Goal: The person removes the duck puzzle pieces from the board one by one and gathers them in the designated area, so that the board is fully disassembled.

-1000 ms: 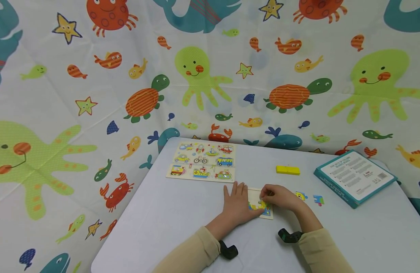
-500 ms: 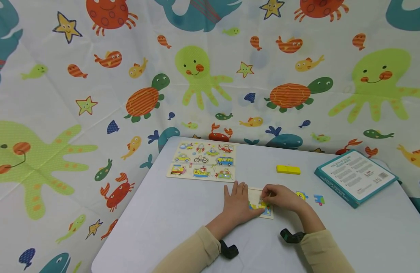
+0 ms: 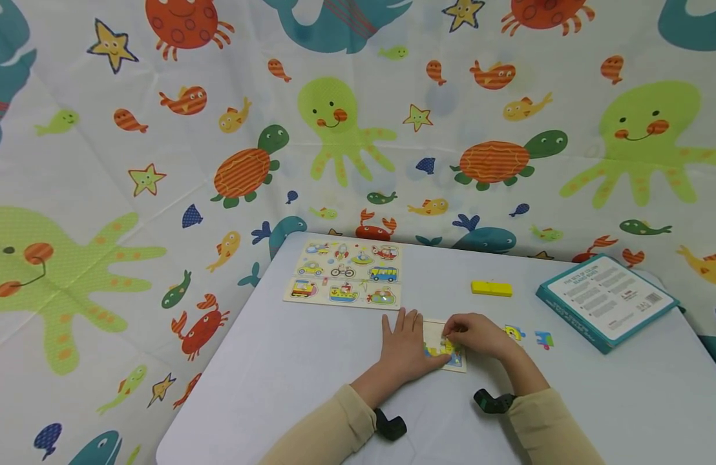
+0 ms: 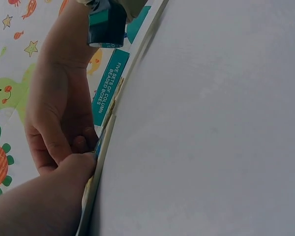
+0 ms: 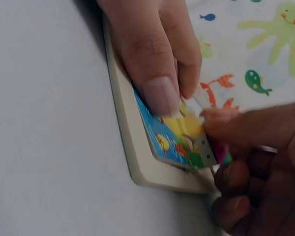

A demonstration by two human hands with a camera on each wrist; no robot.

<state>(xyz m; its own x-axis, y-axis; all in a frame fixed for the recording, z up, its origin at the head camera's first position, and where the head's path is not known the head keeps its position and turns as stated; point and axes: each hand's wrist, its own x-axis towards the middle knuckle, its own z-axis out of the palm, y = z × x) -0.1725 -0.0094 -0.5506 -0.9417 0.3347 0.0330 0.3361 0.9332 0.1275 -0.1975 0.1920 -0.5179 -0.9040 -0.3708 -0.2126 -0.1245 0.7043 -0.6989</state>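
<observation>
A small framed puzzle board (image 3: 433, 330) lies on the white table, blue and yellow pieces in its near part. Across its left side rests my left hand (image 3: 406, 352), fingers spread and thumb on the pieces; in the right wrist view that thumb (image 5: 160, 93) presses the picture. At the board's right side my right hand (image 3: 480, 336) pinches a small puzzle piece between thumb and fingers; the right wrist view has the hand (image 5: 265, 162) at the picture's edge, the piece mostly hidden. Two loose pieces, one yellow and blue (image 3: 514, 332), one blue (image 3: 544, 340), lie right of that hand.
A vehicle picture board (image 3: 343, 274) lies at the back left of the table. Behind the right hand is a yellow block (image 3: 491, 289). The teal and white box (image 3: 608, 303) sits at the back right, near the sea-animal cloth (image 3: 358, 129).
The right wrist has shifted very slightly, while its fingers stay at the board. My left hand keeps its place.
</observation>
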